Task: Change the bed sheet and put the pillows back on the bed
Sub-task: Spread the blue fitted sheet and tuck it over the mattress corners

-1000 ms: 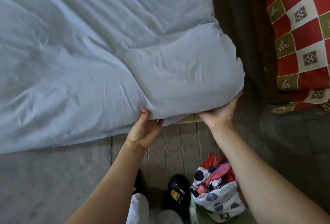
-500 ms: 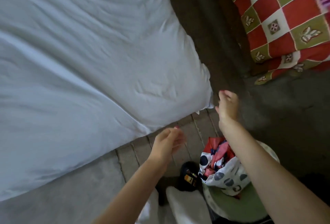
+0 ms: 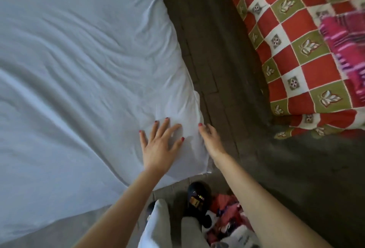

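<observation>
A pale blue-grey bed sheet (image 3: pixel 79 66) covers the mattress and fills the left and middle of the head view, with soft wrinkles. My left hand (image 3: pixel 160 145) lies flat on the near right corner of the sheet, fingers spread and straight. My right hand (image 3: pixel 210 139) touches the side edge of that same corner, fingers extended along the fabric. No pillow shows on the sheet.
A red, white and olive checked cover (image 3: pixel 308 54) lies on another bed at the right, with a pink striped cloth (image 3: pixel 347 50) on it. A dark floor strip (image 3: pixel 215 60) separates the beds. A bundle of patterned cloth (image 3: pixel 229 220) sits by my feet.
Both hands let go of the lifted mattress corner, pulled back, then came down on the sheet. The corner now lies flat. The view swung right and closer.
</observation>
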